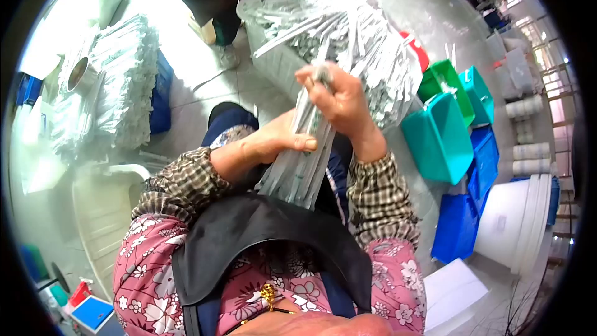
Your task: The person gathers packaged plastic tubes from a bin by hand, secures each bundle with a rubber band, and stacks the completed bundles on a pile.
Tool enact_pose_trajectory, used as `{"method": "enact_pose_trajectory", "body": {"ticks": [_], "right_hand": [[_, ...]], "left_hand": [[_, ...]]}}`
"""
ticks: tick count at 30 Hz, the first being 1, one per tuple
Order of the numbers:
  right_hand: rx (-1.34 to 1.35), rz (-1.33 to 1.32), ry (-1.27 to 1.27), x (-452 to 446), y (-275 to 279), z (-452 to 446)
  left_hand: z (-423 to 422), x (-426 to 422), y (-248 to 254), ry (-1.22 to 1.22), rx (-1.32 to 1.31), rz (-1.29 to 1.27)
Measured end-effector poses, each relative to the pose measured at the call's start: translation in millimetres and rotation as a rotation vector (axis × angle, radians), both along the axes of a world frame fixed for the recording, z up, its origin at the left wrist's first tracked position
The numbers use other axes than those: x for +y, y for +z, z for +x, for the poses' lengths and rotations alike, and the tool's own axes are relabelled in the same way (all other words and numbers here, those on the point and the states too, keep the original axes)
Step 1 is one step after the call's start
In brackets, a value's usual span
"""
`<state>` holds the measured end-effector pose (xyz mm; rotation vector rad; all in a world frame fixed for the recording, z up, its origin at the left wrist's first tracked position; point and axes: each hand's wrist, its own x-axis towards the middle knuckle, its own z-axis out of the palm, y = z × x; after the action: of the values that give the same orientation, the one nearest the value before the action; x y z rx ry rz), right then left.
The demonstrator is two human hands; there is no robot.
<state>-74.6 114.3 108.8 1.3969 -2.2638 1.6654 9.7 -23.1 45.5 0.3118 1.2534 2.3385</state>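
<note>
A bundle of long, thin clear plastic packets (297, 171) hangs over my lap, fanning out at its lower end. My left hand (278, 139) is wrapped round the middle of the bundle, thumb across its front. Higher up, my right hand (341, 98) is closed round the top end, with a greyish tip showing between the fingers. Just beyond my hands stands a large white container (270, 56) heaped with loose packets of the same kind (379, 56).
Stacked packets (127, 81) rise at the left beside a blue crate (161, 93). Teal (438, 140), green (457, 81) and blue bins (456, 227) stand at the right near a white bucket (507, 221). Another person's dark-clothed legs (221, 0) are beyond the container.
</note>
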Motion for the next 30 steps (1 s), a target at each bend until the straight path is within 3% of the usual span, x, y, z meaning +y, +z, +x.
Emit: {"method": "enact_pose_trajectory", "body": {"ticks": [3, 5, 9, 14, 15, 17, 18, 20, 21, 23, 25, 27, 30], "right_hand": [[0.109, 0.023, -0.091, -8, 1, -4], [0.278, 0.044, -0.186, -21, -2, -13], [0.318, 0.102, -0.226, -40, 4, -5], [-0.237, -0.334, 0.156, 1, -8, -13], [-0.241, -0.368, -0.001, 21, -23, -22], [-0.363, -0.004, -0.343, 74, -49, -20], [-0.354, 0.053, -0.342, 91, -52, -4], [-0.464, 0.227, -0.100, 126, -71, 25], [-0.364, 0.239, 0.013, 134, -89, 37], [-0.147, 0.358, 0.083, 132, -96, 65], [0.137, 0.490, 0.015, 121, -98, 86], [0.258, 0.529, -0.046, 112, -111, 94], [0.367, 0.594, -0.100, 100, -123, 98]], "left_hand": [[0, 12, 6, 0.114, 0.020, -0.079], [-4, 16, 5, 0.153, -0.027, -0.027], [5, 12, -4, 0.210, -0.063, 0.094], [11, -23, 19, 0.418, 0.150, 0.086], [12, -42, 24, 0.555, 0.199, -0.027], [12, -83, 15, 0.788, 0.199, -0.019], [9, -111, 3, 0.810, 0.168, 0.115], [23, -128, 19, 0.911, 0.176, 0.024], [26, -135, 21, 0.969, 0.168, 0.013], [21, -155, 8, 0.838, 0.278, 0.142], [15, -158, 2, 0.806, 0.303, 0.177], [9, -153, 4, 0.871, 0.252, 0.115], [-4, -145, -4, 0.801, 0.219, 0.216]]}}
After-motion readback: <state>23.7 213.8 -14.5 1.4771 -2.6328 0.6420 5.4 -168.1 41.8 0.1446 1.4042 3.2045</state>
